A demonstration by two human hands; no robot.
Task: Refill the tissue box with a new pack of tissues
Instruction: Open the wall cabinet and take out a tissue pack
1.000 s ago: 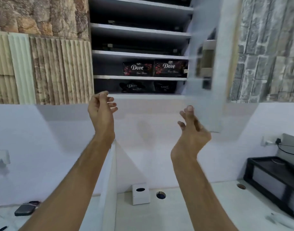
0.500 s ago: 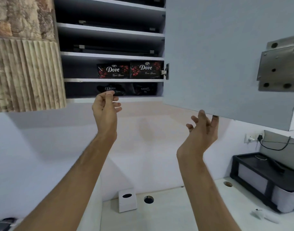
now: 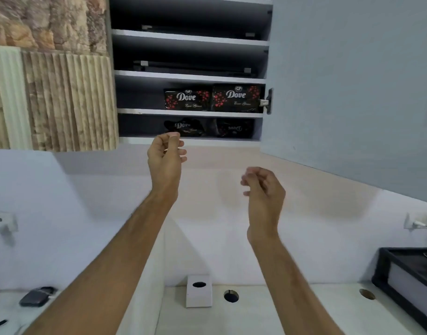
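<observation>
Black tissue packs [image 3: 184,126] lie on the cabinet's bottom shelf, centre frame; we judge our empty, loosely curled left hand [image 3: 166,157] raised to take one, right hand [image 3: 264,187] equally empty, white tissue box [image 3: 199,291] waiting on the surface below.

**Open cupboard above the surface**

The cupboard [image 3: 190,68] hangs on the wall above the surface [image 3: 280,310], its door [image 3: 352,81] swung out to the right. Two tissue packs [image 3: 187,99] stand side by side on the second shelf from the bottom, toward its right end; two more packs [image 3: 234,128] lie on the bottom shelf beneath them. The left hand [image 3: 165,157] is raised just below the bottom shelf's front edge, the right hand [image 3: 265,189] lower and to its right. The tissue box [image 3: 199,291] stands on the surface against the back wall, a hole [image 3: 231,296] just right of it.
</observation>
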